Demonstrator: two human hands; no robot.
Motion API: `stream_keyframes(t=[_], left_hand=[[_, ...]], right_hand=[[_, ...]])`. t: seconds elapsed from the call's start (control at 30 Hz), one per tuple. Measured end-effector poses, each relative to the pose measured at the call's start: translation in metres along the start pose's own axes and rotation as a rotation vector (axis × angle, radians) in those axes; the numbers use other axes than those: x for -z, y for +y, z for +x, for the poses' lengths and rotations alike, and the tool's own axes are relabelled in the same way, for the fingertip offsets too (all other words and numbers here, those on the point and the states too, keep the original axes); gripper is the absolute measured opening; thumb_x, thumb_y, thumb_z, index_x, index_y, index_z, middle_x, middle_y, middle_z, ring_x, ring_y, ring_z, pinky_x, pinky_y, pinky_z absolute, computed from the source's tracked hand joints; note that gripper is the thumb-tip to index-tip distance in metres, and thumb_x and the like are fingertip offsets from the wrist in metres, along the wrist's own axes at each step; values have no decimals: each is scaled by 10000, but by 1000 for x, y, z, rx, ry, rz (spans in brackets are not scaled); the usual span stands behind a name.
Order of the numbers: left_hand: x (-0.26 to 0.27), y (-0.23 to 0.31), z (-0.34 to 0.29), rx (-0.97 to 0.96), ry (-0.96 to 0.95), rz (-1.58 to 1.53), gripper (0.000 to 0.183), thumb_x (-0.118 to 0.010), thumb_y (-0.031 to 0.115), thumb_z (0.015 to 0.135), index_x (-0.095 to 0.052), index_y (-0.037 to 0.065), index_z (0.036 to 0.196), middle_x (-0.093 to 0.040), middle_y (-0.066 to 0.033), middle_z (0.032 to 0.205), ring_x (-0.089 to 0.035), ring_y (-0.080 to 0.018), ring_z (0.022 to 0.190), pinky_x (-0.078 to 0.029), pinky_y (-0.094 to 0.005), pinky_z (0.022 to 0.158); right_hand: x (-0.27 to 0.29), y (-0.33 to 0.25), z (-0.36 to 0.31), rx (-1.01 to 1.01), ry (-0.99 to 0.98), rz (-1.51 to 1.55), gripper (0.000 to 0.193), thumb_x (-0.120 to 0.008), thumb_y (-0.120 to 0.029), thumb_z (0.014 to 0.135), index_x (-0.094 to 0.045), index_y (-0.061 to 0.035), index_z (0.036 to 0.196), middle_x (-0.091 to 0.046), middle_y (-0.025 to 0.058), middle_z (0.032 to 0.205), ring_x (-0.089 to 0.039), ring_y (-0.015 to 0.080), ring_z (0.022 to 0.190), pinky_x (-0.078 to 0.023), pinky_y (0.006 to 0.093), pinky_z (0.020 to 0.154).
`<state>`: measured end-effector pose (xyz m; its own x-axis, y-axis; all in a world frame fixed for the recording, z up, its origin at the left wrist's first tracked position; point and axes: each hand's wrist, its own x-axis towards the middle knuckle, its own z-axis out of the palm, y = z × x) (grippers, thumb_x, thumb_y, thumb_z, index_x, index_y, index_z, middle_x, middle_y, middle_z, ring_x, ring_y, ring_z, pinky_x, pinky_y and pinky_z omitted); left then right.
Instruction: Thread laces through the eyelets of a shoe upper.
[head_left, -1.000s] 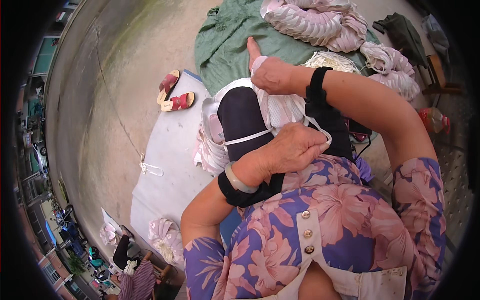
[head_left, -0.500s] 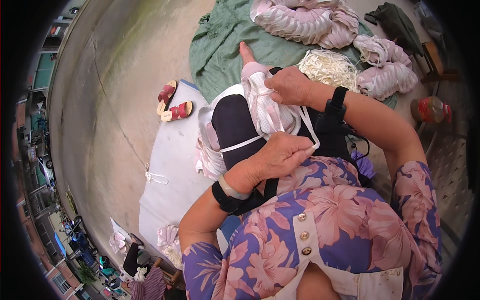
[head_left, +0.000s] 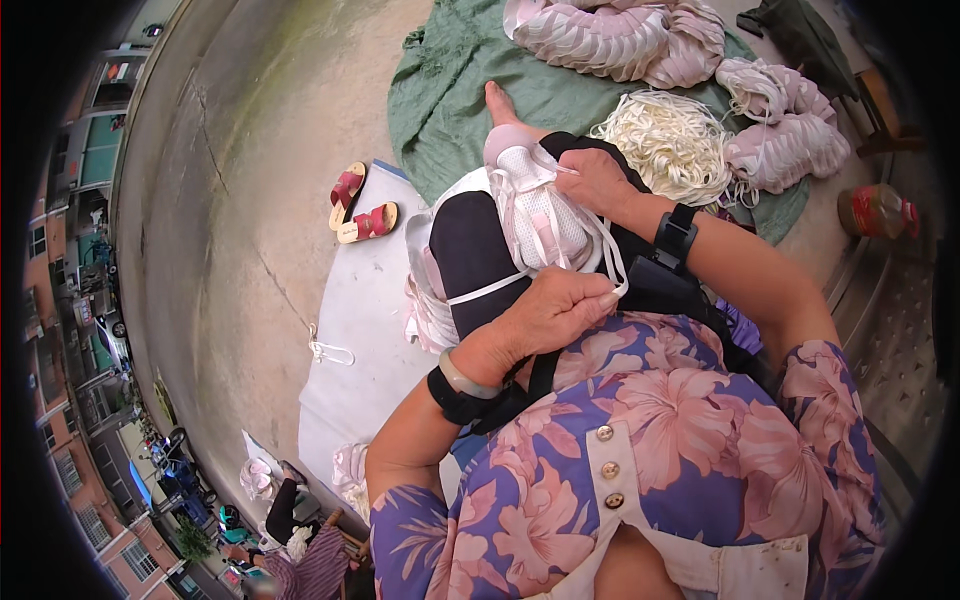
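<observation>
I watch remotely as both arms [head_left: 410,430] [head_left: 765,280] bend, left hand [head_left: 562,308] fisted toward two o'clock, right hand [head_left: 597,182] pinched toward ten o'clock.

Outdoor yard: concrete [head_left: 265,150], vehicles [head_left: 180,482]

There are two hands, one left hand [head_left: 556,310] and one right hand [head_left: 598,184], with one shoe upper [head_left: 546,222] between them. I count two black wrist straps [head_left: 676,238], one pale bangle [head_left: 468,374] and three shirt buttons [head_left: 610,469]. There are also two red sandals [head_left: 369,222], one heap of cream laces [head_left: 662,146], one green cloth [head_left: 440,120], one red-capped jar [head_left: 874,212] and one other person [head_left: 308,568].
</observation>
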<state>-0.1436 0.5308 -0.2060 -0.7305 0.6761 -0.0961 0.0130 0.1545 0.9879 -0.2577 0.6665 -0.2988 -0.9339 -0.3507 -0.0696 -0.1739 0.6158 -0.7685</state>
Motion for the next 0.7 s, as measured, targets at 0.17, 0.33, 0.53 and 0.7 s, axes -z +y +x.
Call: stream_keyframes(t=[0.17,0.33,0.53,0.7], left_hand=[[0,-5,-2,70,-24,-91,314,-467,236,931,-564,-14,767,-520,-30,616,-492,-104,582,-412,-239,557],[0,-11,-7,128,4,-152,323,-470,248,934,-569,-16,776,-543,-33,647,-513,-103,608,-425,-235,578],[5,-5,-11,117,22,-145,328,-474,257,932,-573,-14,777,-558,-34,654,-522,-102,615,-428,-231,588],[5,-5,-14,110,41,-151,328,-471,254,932,-577,-12,772,-565,-32,650,-531,-102,621,-432,-229,592]], right_hand=[[6,-11,0,275,39,-123,194,-542,-160,706,-573,-77,879,-560,147,648,-581,334,656,-455,411,619],[5,-20,6,518,-143,-475,108,-551,-118,717,-540,-94,822,-553,98,619,-598,292,638,-469,379,578],[-5,-9,4,525,118,-265,57,-539,-111,724,-516,-61,737,-545,120,615,-585,312,603,-454,389,530],[-4,7,-2,138,182,55,128,-517,-122,727,-514,3,699,-501,205,611,-517,340,552,-422,387,537]])
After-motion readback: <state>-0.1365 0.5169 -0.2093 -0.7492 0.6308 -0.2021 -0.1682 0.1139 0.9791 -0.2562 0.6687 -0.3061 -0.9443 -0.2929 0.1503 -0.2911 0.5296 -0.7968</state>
